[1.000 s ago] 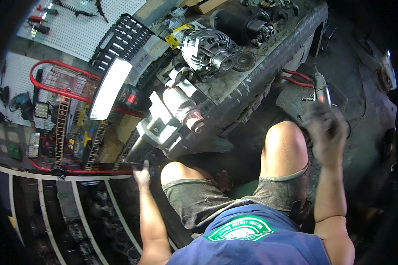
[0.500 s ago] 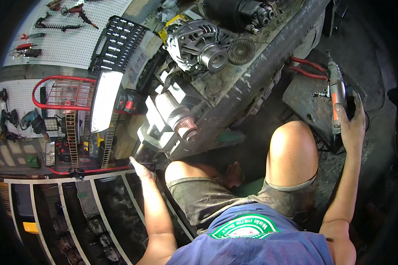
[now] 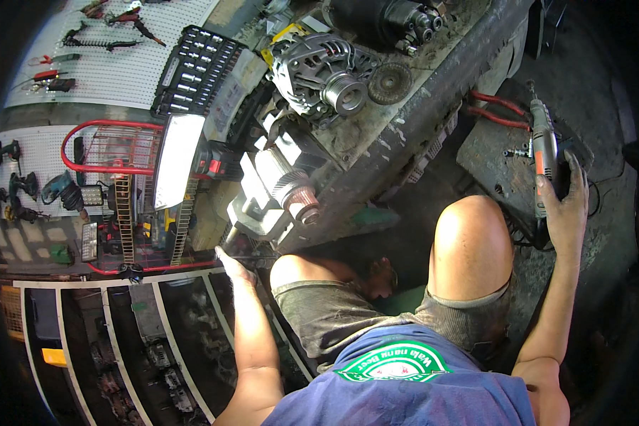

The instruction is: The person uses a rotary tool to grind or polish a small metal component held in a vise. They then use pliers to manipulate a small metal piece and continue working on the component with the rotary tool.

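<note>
The right hand (image 3: 566,210) was spread wide, thumb over the grey power tool (image 3: 543,142), while the left hand (image 3: 236,268) was near the vise (image 3: 259,221), its grip unclear.

On the grimy bench (image 3: 422,113) I saw a silver alternator (image 3: 302,74), with a round ribbed disc (image 3: 390,83) just beside its pulley (image 3: 346,94) and a dark cylindrical motor (image 3: 366,23) beyond. A black socket case (image 3: 194,74) sat open near the white pegboard (image 3: 113,67), and a lamp (image 3: 179,163) glared by the red-framed rack (image 3: 113,169).
</note>
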{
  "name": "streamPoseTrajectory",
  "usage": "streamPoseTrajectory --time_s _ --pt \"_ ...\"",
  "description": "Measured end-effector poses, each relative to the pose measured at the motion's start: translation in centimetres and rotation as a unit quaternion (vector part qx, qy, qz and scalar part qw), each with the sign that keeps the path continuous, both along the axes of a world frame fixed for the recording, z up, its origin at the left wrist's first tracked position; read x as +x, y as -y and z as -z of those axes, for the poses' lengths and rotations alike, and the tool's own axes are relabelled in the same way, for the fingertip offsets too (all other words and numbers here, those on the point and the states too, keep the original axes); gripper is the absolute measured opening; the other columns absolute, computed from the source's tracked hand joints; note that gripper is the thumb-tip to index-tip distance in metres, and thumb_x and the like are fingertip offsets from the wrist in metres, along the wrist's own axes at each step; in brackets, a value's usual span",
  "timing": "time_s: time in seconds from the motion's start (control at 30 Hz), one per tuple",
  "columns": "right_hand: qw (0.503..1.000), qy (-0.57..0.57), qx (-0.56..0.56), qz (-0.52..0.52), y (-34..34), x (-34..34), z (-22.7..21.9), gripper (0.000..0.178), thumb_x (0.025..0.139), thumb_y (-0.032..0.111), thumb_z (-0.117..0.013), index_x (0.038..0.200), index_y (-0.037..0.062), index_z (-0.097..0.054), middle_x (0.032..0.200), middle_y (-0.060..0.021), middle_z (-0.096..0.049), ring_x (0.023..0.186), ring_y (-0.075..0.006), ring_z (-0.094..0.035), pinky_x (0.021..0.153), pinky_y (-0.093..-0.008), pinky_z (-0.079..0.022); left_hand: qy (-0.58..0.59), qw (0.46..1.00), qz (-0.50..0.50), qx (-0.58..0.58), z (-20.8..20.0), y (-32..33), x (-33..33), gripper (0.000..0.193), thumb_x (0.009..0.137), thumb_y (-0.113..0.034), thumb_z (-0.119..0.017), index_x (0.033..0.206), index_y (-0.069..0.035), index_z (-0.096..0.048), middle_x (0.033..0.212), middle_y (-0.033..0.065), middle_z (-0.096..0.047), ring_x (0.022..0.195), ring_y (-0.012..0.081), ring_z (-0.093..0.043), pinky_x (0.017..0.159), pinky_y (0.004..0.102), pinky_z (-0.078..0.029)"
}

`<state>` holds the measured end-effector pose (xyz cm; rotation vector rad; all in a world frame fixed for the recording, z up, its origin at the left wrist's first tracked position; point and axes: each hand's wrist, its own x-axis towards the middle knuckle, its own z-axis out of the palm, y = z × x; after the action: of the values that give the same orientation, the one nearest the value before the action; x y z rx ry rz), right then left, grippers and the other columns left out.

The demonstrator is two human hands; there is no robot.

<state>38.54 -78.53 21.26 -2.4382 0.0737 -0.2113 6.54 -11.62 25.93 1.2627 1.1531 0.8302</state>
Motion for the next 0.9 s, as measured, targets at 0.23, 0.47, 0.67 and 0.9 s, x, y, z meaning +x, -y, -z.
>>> streamPoseTrajectory --time_s 0.23,0.47,0.67,0.9 --pt "0.998 -0.051 -0.040 0.016 -1.5 0.0 -1.9 0.082 0.090 0.044 -0.080 0.155 0.0042 -0.049 0.151 -0.0226 -0.054 0.141 -0.0404 -0.052 0.119 -0.0503 -0.042 0.002 1.000 0.002 -0.017 0.2 -0.1 -0.2 0.089 0.102 -0.077 -0.040 0.154 -0.005 -0.050 0.150 0.0156 -0.058 0.132 0.0328 -0.057 0.115 0.0512 -0.043" --pt "0.998 -0.037 -0.060 0.002 -2.4 0.0 -1.7 0.069 0.093 0.027 -0.072 0.150 -0.0061 -0.050 0.138 -0.0286 -0.062 0.134 -0.0442 -0.054 0.115 -0.0520 -0.043 -0.038 0.999 -0.020 0.013 0.3 -0.3 -0.6 0.106 0.095 -0.085 -0.046 0.157 0.001 -0.045 0.155 0.0181 -0.054 0.137 0.0320 -0.055 0.117 0.0475 -0.042" --pt "0.992 0.076 0.095 0.013 -1.3 -0.1 0.6 0.055 0.096 0.016 -0.068 0.141 -0.0121 -0.056 0.119 -0.0219 -0.070 0.108 -0.0286 -0.070 0.096 -0.0391 -0.054 -0.073 0.997 -0.013 0.013 1.7 -2.2 -1.8 0.113 0.092 -0.086 -0.050 0.155 0.007 -0.046 0.158 0.0198 -0.052 0.142 0.0331 -0.051 0.120 0.0462 -0.039" --pt "0.803 0.099 0.584 -0.068 -0.8 -2.1 -3.9 0.042 0.094 0.015 -0.075 0.132 0.0017 -0.062 0.105 -0.0003 -0.066 0.092 -0.0123 -0.063 0.082 -0.0282 -0.050 -0.115 0.990 -0.020 0.076 3.7 -4.5 -1.9 0.111 0.093 -0.087 -0.048 0.154 0.006 -0.049 0.161 0.0207 -0.048 0.147 0.0310 -0.045 0.123 0.0430 -0.032"
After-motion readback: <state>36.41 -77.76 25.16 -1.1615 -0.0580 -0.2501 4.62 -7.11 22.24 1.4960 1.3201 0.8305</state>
